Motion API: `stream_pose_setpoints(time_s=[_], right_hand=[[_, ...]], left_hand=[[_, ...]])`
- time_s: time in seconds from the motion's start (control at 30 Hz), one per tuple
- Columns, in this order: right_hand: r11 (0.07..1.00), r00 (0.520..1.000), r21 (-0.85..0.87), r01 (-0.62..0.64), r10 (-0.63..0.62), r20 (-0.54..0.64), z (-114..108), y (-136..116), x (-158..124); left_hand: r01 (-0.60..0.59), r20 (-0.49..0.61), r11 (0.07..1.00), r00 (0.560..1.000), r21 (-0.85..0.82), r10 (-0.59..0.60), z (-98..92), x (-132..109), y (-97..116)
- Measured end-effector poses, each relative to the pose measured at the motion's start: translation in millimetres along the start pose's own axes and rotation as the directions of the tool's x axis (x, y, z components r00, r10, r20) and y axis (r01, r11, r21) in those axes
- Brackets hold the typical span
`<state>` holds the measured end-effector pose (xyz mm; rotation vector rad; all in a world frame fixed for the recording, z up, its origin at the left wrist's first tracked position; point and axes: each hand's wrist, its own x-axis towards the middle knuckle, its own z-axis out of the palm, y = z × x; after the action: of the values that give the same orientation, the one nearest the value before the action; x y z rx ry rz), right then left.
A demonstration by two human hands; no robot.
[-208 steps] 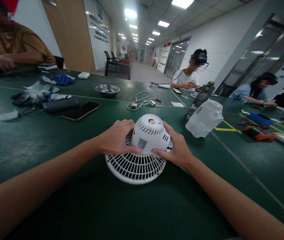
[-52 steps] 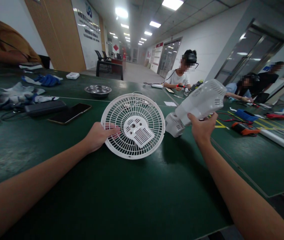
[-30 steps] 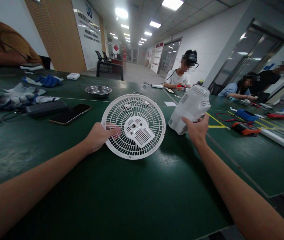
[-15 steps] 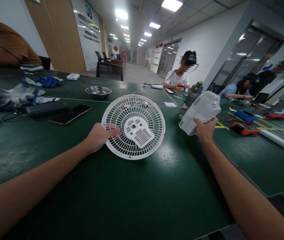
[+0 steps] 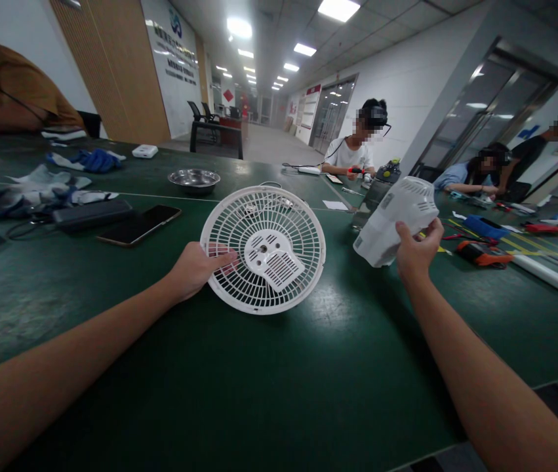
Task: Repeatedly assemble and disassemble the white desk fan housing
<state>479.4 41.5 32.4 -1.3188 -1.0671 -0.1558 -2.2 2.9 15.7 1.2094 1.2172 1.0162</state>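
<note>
A round white fan grille (image 5: 262, 305) with a slotted hub plate in its centre is tilted up in front of me. My left hand (image 5: 200, 267) grips its left rim, thumb on the near face and fingers showing through the bars behind. To the right, my right hand (image 5: 417, 249) holds a white plastic motor housing (image 5: 389, 219) with vent slots at its upper end. The housing is raised and tilted above the green table (image 5: 259, 387). My right fingers are wrapped round its right side, so that part is hidden.
A steel bowl (image 5: 194, 179), a phone (image 5: 139, 225), a dark case (image 5: 92, 214) and gloves (image 5: 45, 187) lie to the left. Behind the housing stands a clear container (image 5: 370, 203). An orange meter (image 5: 484, 254) and a blue tray (image 5: 485, 227) are right. Several people sit or stand around.
My right hand has shifted slightly right along the housing and its fingers have changed their hold. The housing has turned a little. My left hand and the grille stay put.
</note>
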Motion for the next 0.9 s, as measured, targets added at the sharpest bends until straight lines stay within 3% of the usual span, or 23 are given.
stream_pose_setpoints(time_s=[0.1,0.2,0.4,0.47,0.57,0.7,0.83,0.9], right_hand=[[0.998,0.997,0.028,0.062,-0.06,-0.05,0,-7,-1],[0.99,0.989,-0.086,0.115,-0.122,-0.088,-4,-17,-4],[0.954,0.94,-0.111,0.279,-0.295,-0.172,-5,-48,-19],[0.963,0.962,-0.1,0.252,-0.26,-0.078,1,-60,-32],[0.974,0.968,-0.093,0.206,-0.189,0.166,16,-71,-56],[0.988,0.91,-0.115,0.103,-0.047,0.412,35,-66,-80],[0.971,0.841,-0.24,-0.002,0.131,0.524,44,-54,-86],[0.94,0.8,-0.341,0.006,0.2,0.566,45,-52,-87]], left_hand=[[-0.007,-0.016,1.0,1.0,-0.009,0.007,1.1,0,1],[0.001,-0.01,1.0,1.0,0.003,-0.001,1.8,-1,2],[-0.012,0.014,1.0,1.0,-0.029,0.012,0.0,0,0],[-0.017,0.027,1.0,0.999,-0.022,0.018,-1.3,1,-2],[-0.026,0.021,1.0,0.999,-0.016,0.026,-2.9,3,-4],[-0.023,0.017,1.0,1.0,-0.001,0.023,-2.5,2,-3],[-0.031,0.01,1.0,0.999,0.004,0.031,-0.9,-1,1],[-0.039,0.015,0.999,0.999,-0.003,0.039,-0.8,-1,1]])
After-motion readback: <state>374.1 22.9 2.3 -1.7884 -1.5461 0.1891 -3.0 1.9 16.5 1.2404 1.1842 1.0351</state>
